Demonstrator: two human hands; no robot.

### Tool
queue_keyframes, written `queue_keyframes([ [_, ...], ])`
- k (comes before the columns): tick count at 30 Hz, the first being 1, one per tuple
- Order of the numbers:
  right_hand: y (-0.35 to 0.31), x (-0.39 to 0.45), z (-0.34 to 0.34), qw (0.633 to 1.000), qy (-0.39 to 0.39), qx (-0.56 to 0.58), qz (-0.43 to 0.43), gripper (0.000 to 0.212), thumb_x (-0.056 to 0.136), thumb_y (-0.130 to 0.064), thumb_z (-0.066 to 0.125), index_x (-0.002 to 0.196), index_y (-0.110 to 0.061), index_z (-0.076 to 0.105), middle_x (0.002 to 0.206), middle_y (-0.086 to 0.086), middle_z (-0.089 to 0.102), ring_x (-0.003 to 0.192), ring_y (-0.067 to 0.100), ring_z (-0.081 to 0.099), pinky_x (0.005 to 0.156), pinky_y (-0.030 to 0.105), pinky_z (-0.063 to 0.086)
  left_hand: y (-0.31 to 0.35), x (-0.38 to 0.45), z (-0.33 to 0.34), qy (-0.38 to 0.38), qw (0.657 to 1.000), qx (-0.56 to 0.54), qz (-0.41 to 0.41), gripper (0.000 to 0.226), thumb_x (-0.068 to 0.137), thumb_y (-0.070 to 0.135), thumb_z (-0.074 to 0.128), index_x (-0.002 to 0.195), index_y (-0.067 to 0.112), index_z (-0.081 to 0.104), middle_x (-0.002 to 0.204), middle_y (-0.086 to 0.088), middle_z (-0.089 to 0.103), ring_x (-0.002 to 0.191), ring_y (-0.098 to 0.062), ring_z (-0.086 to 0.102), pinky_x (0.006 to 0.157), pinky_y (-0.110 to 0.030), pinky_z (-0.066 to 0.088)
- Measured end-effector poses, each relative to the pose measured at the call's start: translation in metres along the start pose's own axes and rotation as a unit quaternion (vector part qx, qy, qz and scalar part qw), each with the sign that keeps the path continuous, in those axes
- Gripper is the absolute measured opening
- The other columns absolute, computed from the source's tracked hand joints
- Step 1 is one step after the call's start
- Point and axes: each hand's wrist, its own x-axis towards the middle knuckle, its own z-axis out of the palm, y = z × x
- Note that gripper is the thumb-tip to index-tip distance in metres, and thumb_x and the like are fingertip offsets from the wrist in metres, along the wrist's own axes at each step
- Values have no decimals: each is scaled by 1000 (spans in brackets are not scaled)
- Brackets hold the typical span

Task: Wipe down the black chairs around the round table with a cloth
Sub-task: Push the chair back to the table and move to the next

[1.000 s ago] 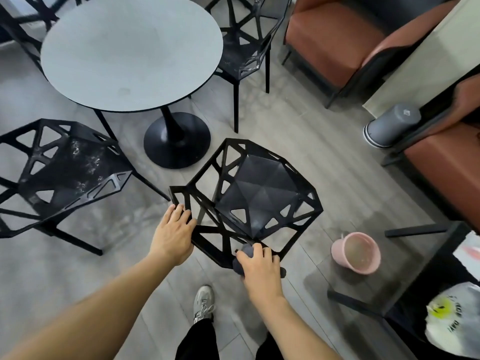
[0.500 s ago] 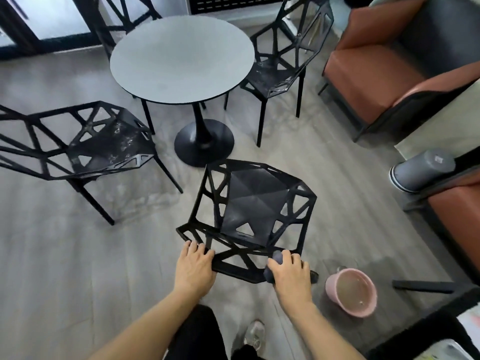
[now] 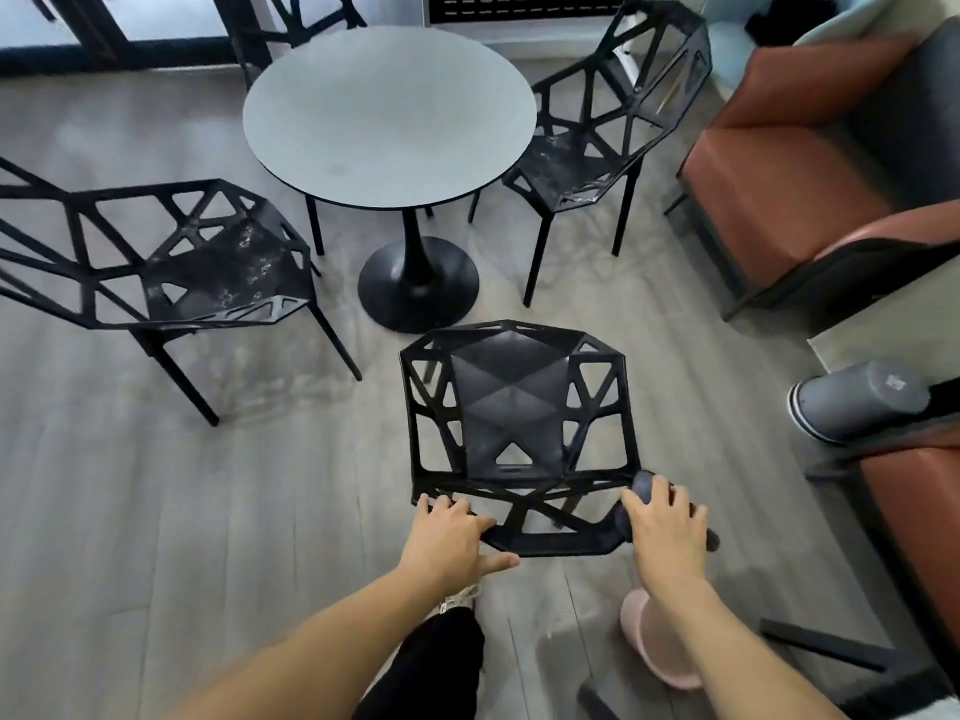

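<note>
Indoors, grey plank floor [image 3: 156, 511], round table [image 3: 389, 111], orange sofa [image 3: 779, 163]

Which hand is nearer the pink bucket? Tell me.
Right. The right hand grips the near chair's back corner, directly above the pink bucket; the left hand holds the opposite corner, farther away.

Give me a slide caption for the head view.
Both hands grip the nearest black chair's backrest, right holding a dark cloth.

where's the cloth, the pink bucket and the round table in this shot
cloth [image 3: 643, 484]: head view, dark end showing above the right hand's fingers
pink bucket [image 3: 655, 651]: head view, outer wall beside the right forearm
round table [image 3: 389, 114]: head view, bare middle of the grey top
</note>
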Motion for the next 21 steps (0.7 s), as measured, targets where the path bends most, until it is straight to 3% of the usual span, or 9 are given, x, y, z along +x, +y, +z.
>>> queue_keyframes([
  [4,28,44,-10,999,-15,-19,42,40,59,8,79,89,-17,71,95,17,57,81,36,53,65,44,41,28,33,-15,6,1000,-4,-4,79,84,87,26,138,37,54,130,-8,58,127,-34,46,111,-57,27],
  [7,41,75,-19,997,-42,-30,60,39,73,1,74,103,-24,70,107,12,58,93,33,54,73,45,44,42,55,-31,5,1000,3,-9,77,86,85,24,132,32,56,124,-9,59,121,-35,49,104,-57,34],
  [11,55,113,-24,997,-45,-44,36,41,87,-6,61,119,-31,61,123,6,52,108,29,51,85,42,43,55,81,-50,2,1000,-10,-27,75,87,84,27,125,29,60,118,-9,60,116,-35,51,100,-57,38],
  [21,104,204,-29,1000,-26,-7,-16,45,87,-3,62,123,-30,58,135,9,47,115,32,47,89,43,44,106,135,-75,15,995,-48,-91,75,88,83,26,130,29,57,125,-9,58,124,-34,46,104,-59,35],
])
